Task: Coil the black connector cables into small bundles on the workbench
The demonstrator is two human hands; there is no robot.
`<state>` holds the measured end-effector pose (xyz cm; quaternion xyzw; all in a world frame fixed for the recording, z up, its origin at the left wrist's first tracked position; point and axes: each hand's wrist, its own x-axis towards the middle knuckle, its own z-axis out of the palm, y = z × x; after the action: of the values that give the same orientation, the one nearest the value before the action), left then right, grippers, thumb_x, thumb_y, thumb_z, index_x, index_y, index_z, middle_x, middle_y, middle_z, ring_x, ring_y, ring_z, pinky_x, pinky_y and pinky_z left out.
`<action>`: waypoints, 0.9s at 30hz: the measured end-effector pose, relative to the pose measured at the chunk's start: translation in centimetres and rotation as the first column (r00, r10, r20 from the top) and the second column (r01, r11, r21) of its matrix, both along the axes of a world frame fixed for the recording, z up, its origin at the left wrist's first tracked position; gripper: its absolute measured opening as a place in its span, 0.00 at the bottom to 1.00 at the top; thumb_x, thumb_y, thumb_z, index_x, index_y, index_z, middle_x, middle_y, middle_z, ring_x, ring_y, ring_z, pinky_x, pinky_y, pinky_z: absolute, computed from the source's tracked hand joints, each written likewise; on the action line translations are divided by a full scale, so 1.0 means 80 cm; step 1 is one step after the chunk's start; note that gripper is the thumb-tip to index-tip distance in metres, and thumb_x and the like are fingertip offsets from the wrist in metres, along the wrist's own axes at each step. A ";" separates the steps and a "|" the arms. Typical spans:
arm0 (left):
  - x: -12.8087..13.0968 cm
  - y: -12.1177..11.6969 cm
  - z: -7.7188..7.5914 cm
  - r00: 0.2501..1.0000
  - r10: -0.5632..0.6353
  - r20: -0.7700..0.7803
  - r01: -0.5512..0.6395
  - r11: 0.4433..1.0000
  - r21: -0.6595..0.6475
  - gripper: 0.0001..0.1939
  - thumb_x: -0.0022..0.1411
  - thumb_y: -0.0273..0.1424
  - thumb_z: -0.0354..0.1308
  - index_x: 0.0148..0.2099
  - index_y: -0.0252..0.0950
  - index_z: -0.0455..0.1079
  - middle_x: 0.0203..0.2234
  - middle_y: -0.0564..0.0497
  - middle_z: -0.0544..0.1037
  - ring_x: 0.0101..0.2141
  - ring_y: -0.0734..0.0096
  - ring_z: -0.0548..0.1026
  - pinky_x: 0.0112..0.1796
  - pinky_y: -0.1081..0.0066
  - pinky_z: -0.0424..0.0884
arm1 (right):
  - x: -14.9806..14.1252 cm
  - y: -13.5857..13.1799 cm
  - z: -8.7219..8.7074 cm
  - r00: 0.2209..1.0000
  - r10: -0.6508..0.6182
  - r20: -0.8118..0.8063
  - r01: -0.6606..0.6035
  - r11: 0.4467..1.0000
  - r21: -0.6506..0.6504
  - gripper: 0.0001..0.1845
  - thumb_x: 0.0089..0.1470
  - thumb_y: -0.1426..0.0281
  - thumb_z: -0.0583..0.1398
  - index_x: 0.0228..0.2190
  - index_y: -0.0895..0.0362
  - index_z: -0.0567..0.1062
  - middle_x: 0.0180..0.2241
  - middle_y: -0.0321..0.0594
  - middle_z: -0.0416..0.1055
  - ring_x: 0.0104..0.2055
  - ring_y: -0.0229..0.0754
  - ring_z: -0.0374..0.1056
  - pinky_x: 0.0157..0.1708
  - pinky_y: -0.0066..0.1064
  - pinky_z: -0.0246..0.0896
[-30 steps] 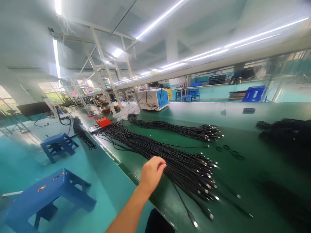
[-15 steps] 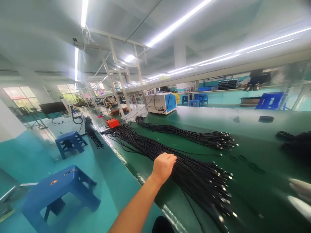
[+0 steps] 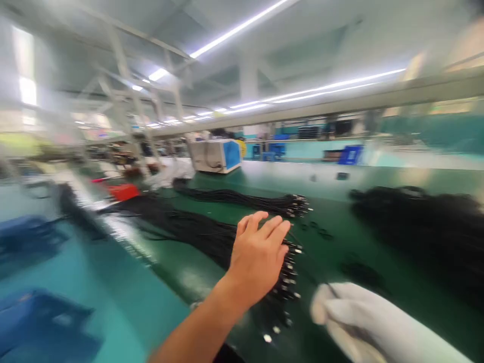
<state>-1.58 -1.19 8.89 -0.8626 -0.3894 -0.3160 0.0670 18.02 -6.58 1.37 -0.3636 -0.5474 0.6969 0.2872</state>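
Observation:
My bare left hand (image 3: 259, 252) is over the connector end of a thick bundle of black cables (image 3: 189, 227), its fingers spread and holding nothing. Small pale connector tips (image 3: 289, 282) show beside and below that hand. My right hand (image 3: 340, 312), in a white glove, is at the lower right and smeared by motion. It looks closed around a thin dark strand, seemingly a single black cable. A second, thinner cable bundle (image 3: 245, 199) lies farther back on the green table, its tips pointing right.
A dark heap of coiled cables (image 3: 423, 237) covers the right of the green table (image 3: 325, 191). A white and blue machine (image 3: 214, 155) stands at the back, with a red block (image 3: 124, 191) at left. Blue stools (image 3: 41, 322) are on the floor beside the table.
The view has swung right. My left hand has released the thick bundle, opened its fingers and shifted toward the connector ends. My gloved right hand has come farther in from the right edge.

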 end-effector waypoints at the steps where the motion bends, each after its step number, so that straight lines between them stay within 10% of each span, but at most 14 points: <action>1: 0.006 -0.003 0.002 0.984 -0.168 -0.056 0.163 0.982 -0.091 0.18 0.59 0.27 0.55 0.52 0.43 0.66 0.47 0.52 0.73 0.51 0.60 0.63 0.55 0.55 0.50 | -0.005 -0.004 0.004 0.992 -0.024 -0.121 0.023 1.000 -0.005 0.17 0.54 0.61 0.50 0.33 0.59 0.73 0.15 0.34 0.61 0.12 0.30 0.45 0.11 0.24 0.36; 6: 0.027 0.021 -0.002 0.864 -0.497 -0.083 0.428 0.811 -0.399 0.08 0.62 0.29 0.52 0.32 0.41 0.72 0.29 0.57 0.75 0.36 0.74 0.71 0.56 0.62 0.50 | -0.020 0.018 -0.017 0.837 0.035 -0.547 -0.182 0.959 -0.218 0.22 0.50 0.61 0.52 0.34 0.69 0.73 0.16 0.43 0.69 0.09 0.34 0.56 0.09 0.25 0.50; 11: 0.031 0.056 0.004 0.884 -0.468 -0.022 0.426 0.822 -0.379 0.09 0.63 0.28 0.49 0.33 0.40 0.70 0.31 0.57 0.75 0.37 0.74 0.70 0.59 0.59 0.44 | -0.019 0.017 -0.037 0.708 0.102 -0.698 -0.371 0.896 -0.245 0.25 0.47 0.61 0.54 0.40 0.69 0.70 0.25 0.50 0.74 0.20 0.43 0.71 0.18 0.31 0.65; 18: 0.039 0.062 0.002 0.894 -0.446 0.035 0.441 0.865 -0.238 0.09 0.63 0.28 0.49 0.34 0.40 0.70 0.31 0.56 0.74 0.38 0.73 0.70 0.58 0.59 0.47 | -0.022 0.020 -0.059 0.683 0.199 -0.703 -0.475 0.851 -0.221 0.26 0.41 0.63 0.57 0.38 0.73 0.70 0.21 0.50 0.72 0.15 0.38 0.67 0.16 0.26 0.62; 23: 0.051 0.061 -0.033 0.893 -0.449 0.005 0.433 0.858 -0.278 0.11 0.64 0.30 0.47 0.36 0.40 0.71 0.32 0.55 0.76 0.37 0.71 0.71 0.49 0.67 0.61 | 0.003 0.010 -0.031 0.735 0.086 -0.672 -0.209 0.972 -0.104 0.31 0.41 0.49 0.60 0.30 0.67 0.70 0.16 0.45 0.70 0.15 0.41 0.66 0.23 0.37 0.65; 27: 0.044 0.065 -0.062 0.922 -0.365 -0.127 0.279 0.856 -0.434 0.15 0.66 0.31 0.43 0.33 0.39 0.70 0.28 0.54 0.76 0.33 0.70 0.72 0.38 0.72 0.67 | 0.051 0.011 0.021 0.558 -0.128 -0.820 0.146 0.988 -0.055 0.18 0.51 0.54 0.57 0.33 0.56 0.63 0.24 0.33 0.67 0.24 0.38 0.68 0.26 0.34 0.64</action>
<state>1.96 4.05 3.96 -0.9382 -0.2871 -0.1441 -0.1288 22.11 -5.72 3.08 -0.0373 -0.3283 0.7560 0.5650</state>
